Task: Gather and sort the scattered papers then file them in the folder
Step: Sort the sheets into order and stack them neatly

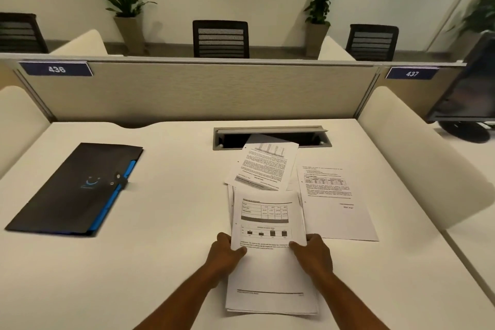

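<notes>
- Thin stack of white printed A4 sheets, top page showing a table and a bar chart, sits at the near centre of the white laminate desk; both hands hold it.
- Left hand grips the stack's left edge, thumb on top of the page; right hand grips the right edge likewise. Stack edges are not yet squared: lower sheets show past the bottom.
- Tilted white text sheet lies just beyond the stack, its far corner over the grey recessed cable tray. At least one more page peeks out beneath it.
- Single white sheet with a small table lies flat to the right, beside the stack.
- Black plastic expanding folder with blue inner dividers lies closed, clasp fastened, well apart at the left.
- Progress, as judged: gathering partly done. Loose pages remain to collect, then sorting, opening the folder, filing.
- Beyond: beige partition, dark monitor at the right.
</notes>
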The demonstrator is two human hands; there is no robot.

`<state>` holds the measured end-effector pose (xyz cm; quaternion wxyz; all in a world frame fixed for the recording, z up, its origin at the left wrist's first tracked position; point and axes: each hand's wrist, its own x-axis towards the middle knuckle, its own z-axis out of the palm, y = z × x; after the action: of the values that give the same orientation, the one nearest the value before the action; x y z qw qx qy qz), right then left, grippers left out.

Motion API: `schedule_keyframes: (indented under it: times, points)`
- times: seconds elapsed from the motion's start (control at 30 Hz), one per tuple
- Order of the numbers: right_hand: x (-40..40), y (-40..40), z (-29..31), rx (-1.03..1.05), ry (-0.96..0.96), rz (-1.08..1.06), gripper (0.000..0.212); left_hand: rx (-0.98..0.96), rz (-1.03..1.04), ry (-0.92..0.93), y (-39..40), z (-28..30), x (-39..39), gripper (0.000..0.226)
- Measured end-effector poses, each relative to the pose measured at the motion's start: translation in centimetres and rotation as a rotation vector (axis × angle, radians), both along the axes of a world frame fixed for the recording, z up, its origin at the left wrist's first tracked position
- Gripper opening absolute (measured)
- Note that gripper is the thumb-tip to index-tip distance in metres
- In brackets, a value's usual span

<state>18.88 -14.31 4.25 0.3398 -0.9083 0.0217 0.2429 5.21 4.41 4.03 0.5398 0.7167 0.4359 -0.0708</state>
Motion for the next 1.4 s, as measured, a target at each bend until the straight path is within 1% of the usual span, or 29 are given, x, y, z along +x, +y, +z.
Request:
schedule_keyframes:
  times: [0.07, 0.2, 0.3, 0.37, 0.47, 0.53, 0.6, 0.73, 0.87, 0.9, 0.97, 1.0, 1.07, 1.2, 1.3, 1.4]
  points:
    - [0.0, -0.1, -0.2, 0.075, 0.04, 0.005, 0.049, 0.051, -0.002, -0.003, -0.4, 0.0, -0.1, 0.042]
    - [-0.3, -0.3, -0.3, 0.113, 0.042, 0.109, 0.047, 0.169, -0.02, -0.016, -1.7, 0.2, -0.5, 0.042]
    - [-1.2, -0.7, -0.5, 0.147, -0.028, 0.194, 0.045, 0.266, -0.037, -0.028, -3.0, 0.5, -1.0, 0.037]
    - [-1.8, -1.0, -0.8, 0.141, -0.097, 0.234, 0.046, 0.288, -0.007, -0.031, -3.6, 0.8, -1.4, 0.033]
    - [-2.4, -1.6, -0.8, 0.11, -0.193, 0.248, 0.053, 0.332, 0.055, -0.052, -4.3, 1.2, -2.2, 0.023]
    - [-2.5, -1.7, -0.6, 0.124, -0.214, 0.236, 0.055, 0.36, 0.091, -0.066, -4.6, 1.5, -2.8, 0.02]
    - [-2.3, -1.6, -0.3, 0.17, -0.161, 0.22, 0.052, 0.373, 0.114, -0.077, -4.8, 1.8, -3.2, 0.019]
    - [-1.3, -1.3, 0.5, 0.303, 0.018, 0.175, 0.039, 0.343, 0.141, -0.084, -5.2, 2.6, -3.8, 0.017]
    - [-0.9, -1.3, 0.7, 0.445, 0.234, 0.079, 0.058, 0.323, 0.194, -0.081, -5.6, 2.8, -4.7, 0.016]
    - [-0.8, -1.3, 0.8, 0.489, 0.286, 0.066, 0.057, 0.326, 0.211, -0.082, -5.8, 2.8, -5.0, 0.016]
    - [-0.9, -1.1, 1.2, 0.536, 0.341, 0.133, 0.044, 0.335, 0.255, -0.084, -6.1, 3.0, -5.4, 0.018]
    - [-1.0, -1.0, 1.4, 0.538, 0.333, 0.203, 0.038, 0.349, 0.273, -0.087, -6.1, 3.1, -5.6, 0.018]
    - [-1.6, -0.5, 2.3, 0.556, 0.294, 0.308, 0.036, 0.387, 0.293, -0.098, -5.8, 3.3, -6.1, 0.02]
    - [-2.4, 1.5, 4.3, 0.59, 0.158, 0.339, 0.041, 0.404, 0.332, -0.176, -4.6, 3.8, -6.6, 0.02]
    - [-2.9, 3.2, 5.6, 0.653, 0.064, 0.318, 0.039, 0.349, 0.386, -0.313, -3.2, 5.1, -6.7, 0.023]
    - [-3.7, 4.9, 7.1, 0.782, 0.011, 0.308, 0.037, 0.304, 0.424, -0.533, -1.4, 7.7, -6.5, 0.035]
